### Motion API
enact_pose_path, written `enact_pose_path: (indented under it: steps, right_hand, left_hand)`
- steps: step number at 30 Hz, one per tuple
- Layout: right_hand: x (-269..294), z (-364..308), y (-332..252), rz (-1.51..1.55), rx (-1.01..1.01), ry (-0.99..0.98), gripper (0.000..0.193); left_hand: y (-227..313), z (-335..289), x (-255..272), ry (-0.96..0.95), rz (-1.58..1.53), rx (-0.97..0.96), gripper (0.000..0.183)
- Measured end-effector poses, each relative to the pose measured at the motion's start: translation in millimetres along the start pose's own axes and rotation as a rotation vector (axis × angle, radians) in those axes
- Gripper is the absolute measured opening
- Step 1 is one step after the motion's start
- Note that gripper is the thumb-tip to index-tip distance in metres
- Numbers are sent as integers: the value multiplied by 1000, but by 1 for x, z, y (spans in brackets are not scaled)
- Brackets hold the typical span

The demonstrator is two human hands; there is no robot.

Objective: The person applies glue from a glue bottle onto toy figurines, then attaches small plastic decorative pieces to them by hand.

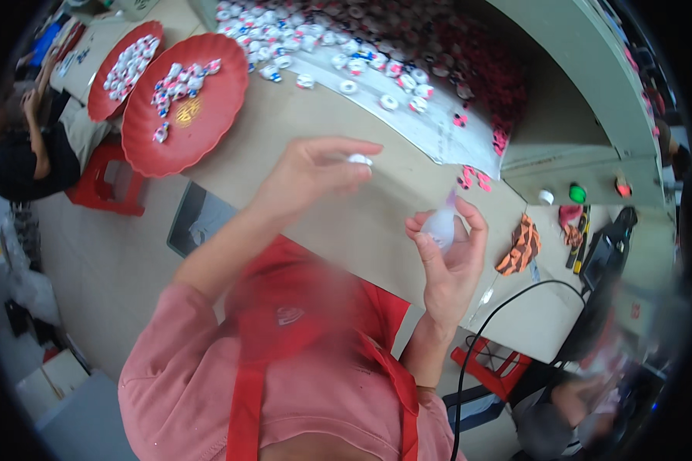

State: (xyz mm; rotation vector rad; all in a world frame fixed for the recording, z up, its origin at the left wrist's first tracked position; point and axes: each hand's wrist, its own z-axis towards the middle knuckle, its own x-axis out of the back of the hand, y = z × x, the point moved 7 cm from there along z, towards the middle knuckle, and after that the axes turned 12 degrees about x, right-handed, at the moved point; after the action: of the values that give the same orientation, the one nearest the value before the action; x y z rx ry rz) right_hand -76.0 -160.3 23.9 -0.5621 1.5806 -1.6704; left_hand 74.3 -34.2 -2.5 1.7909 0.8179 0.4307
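Observation:
Above the table, my left hand [315, 170] has its forefinger stretched out. Near its thumb tip it holds a small white piece [359, 160], whose exact kind is too small to make out. To the right, my right hand [455, 257] has its fingers wrapped round a whitish squeeze bottle [440, 227] with a thin purple tip pointing up. The two hands are apart. Beyond them, many small round white, pink and blue pieces [354, 65] are heaped on a white sheet [430, 134]. A few pink bits [473, 178] lie near the bottle's tip.
Two red scalloped trays [200, 131] with similar pieces stand at the left. An orange-and-black cloth [520, 246], a green cap [577, 193] and a black cable [507, 296] are at the right. Other people sit at both sides, near red stools [108, 184].

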Motion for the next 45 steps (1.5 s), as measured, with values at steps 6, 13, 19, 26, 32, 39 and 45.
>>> enact_pose_path:
  steps: [6,13,19,26,32,39,45]
  right_hand:
    - [33,-17,-30,-29,180,281,30]
    - [3,-27,-55,-402,485,126,24]
    - [-10,-20,-55,-450,552,40,22]
    - [-16,-14,-56,-494,582,0,22]
    - [-16,-16,-54,-480,591,14,20]
    - [-14,-13,-59,-497,607,-6,22]
    - [-19,-15,-59,-522,593,-74,19]
  left_hand:
    - [0,-16,-57,-249,-587,108,30]
    - [13,-25,-40,4,-171,-348,29]
    - [12,-28,-35,15,-298,-226,31]
    - [14,-28,-35,14,-279,-308,31]
    - [18,-28,-35,28,-247,-352,29]
    - [17,-28,-37,19,-236,-363,29]
    - [19,-29,-36,22,-204,-400,28]
